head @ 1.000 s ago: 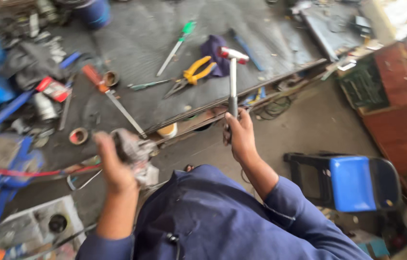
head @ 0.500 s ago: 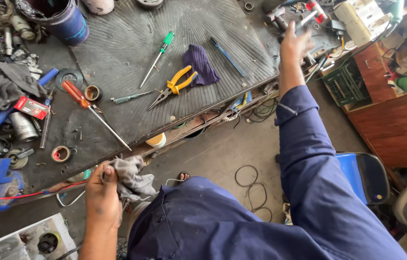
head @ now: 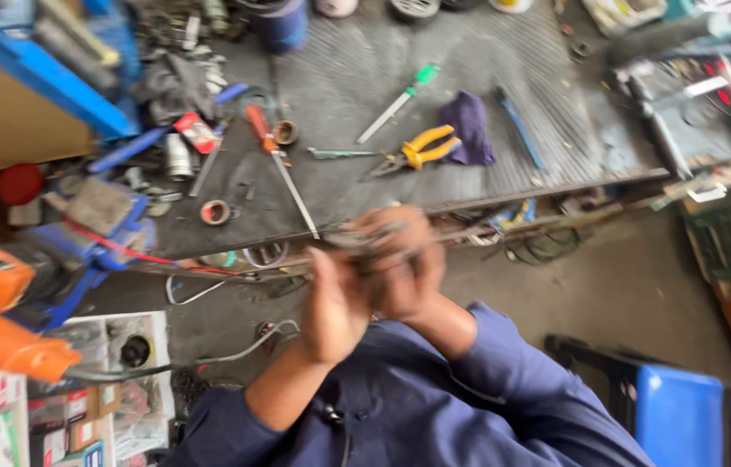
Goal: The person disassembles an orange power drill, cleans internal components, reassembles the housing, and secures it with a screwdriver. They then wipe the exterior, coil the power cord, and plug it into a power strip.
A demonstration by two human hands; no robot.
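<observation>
Both hands are pressed together in front of the chest, blurred. The left hand (head: 331, 303) comes up from a bare forearm, palm turned inward, fingers curled against the right hand (head: 404, 264). The right arm, in a blue sleeve, bends in from the right, fist closed.

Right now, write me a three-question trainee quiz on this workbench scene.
1. True or false: both hands are brought together in front of the person's chest.
2. Which tool lies beside the purple cloth on the bench? A) yellow-handled pliers B) a saw C) a paintbrush
3. Fill in: the screwdriver lying near the top of the bench has a ___ handle.

Key:
1. True; the left hand and right hand meet, though blur hides what they hold.
2. A, the yellow-handled pliers.
3. Green.
</observation>
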